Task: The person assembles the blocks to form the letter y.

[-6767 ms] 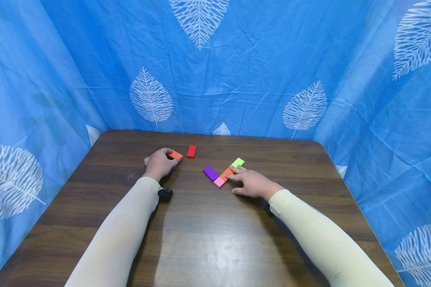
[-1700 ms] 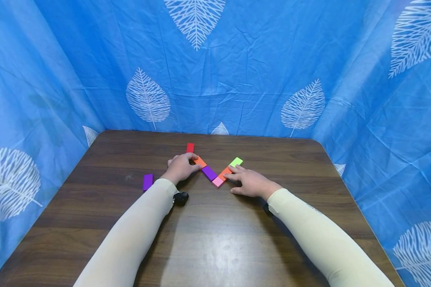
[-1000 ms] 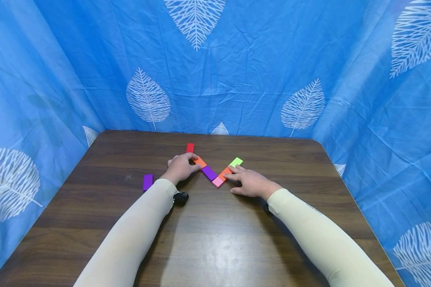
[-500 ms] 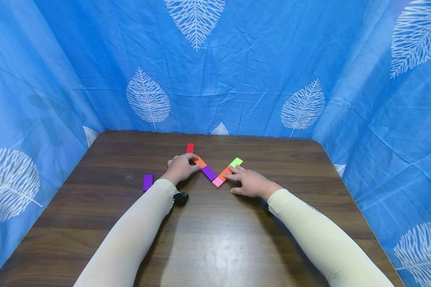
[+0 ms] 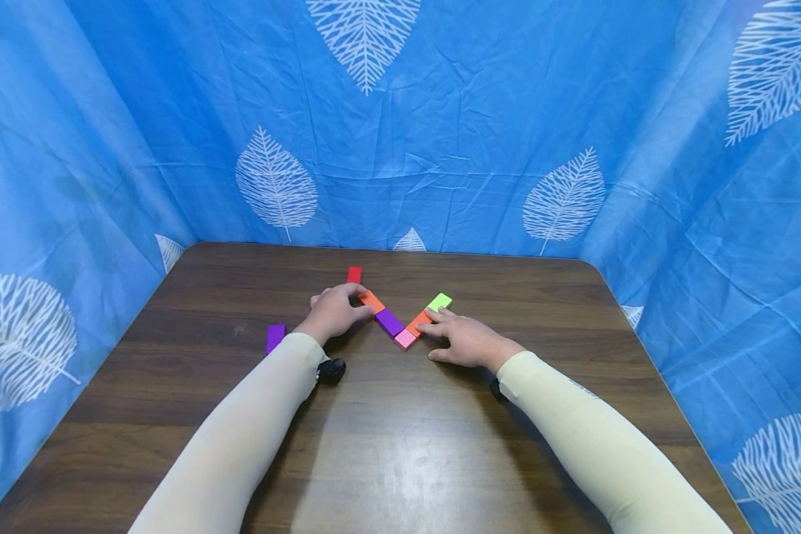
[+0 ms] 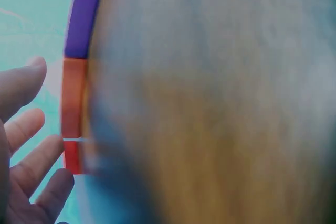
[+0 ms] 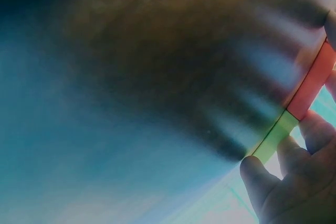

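Observation:
Flat rectangular blocks form a V on the table in the head view. Its left arm holds an orange block (image 5: 373,300) and a purple block (image 5: 390,323); a pink block (image 5: 405,339) sits at the point. Up the right side run another orange block (image 5: 417,323) and a green block (image 5: 440,301). My left hand (image 5: 334,311) is spread beside the left orange block, fingers relaxed and thumb apart from it in the left wrist view. The right hand (image 5: 466,339) rests extended fingertips along the right orange and green blocks.
A red block (image 5: 354,274) lies beyond my left fingers, its near end hidden. Further left, a second purple block (image 5: 276,337) is partly covered by my left sleeve (image 5: 240,423). A blue leaf-print curtain (image 5: 400,133) hangs behind the wooden table (image 5: 387,445).
Since the oldest frame, my left hand has brought the orange block right, against the purple one. In the last half second that hand has drawn back slightly left. The right hand stays put.

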`<action>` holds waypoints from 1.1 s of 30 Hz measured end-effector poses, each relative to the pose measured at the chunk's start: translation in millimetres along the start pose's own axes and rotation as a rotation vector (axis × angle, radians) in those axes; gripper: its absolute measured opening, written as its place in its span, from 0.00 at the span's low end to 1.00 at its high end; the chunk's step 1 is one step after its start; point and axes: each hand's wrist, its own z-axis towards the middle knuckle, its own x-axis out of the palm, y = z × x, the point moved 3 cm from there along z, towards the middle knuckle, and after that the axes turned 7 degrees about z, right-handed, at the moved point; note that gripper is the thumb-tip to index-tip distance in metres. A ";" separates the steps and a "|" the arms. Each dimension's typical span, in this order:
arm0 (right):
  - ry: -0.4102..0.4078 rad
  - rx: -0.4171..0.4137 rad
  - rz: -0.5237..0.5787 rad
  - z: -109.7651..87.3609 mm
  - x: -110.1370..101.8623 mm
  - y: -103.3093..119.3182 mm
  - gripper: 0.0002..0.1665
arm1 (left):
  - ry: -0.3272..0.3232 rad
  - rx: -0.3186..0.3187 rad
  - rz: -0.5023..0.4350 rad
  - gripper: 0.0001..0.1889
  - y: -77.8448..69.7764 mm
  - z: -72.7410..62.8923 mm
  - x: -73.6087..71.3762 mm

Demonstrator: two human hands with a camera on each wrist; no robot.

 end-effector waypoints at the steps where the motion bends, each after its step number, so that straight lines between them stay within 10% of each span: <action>1: 0.000 0.001 0.002 0.1 0.0 -0.2 0.39 | -0.002 0.009 0.004 0.27 0.3 -1.3 -3.0; 17: 0.008 0.004 -0.006 0.3 -0.4 -1.3 0.40 | 0.019 0.038 0.124 0.29 42.9 -43.6 -56.7; 33: 0.009 -0.008 -0.008 -0.2 -0.8 -1.1 0.40 | 0.105 0.018 0.116 0.35 85.9 -77.0 -71.0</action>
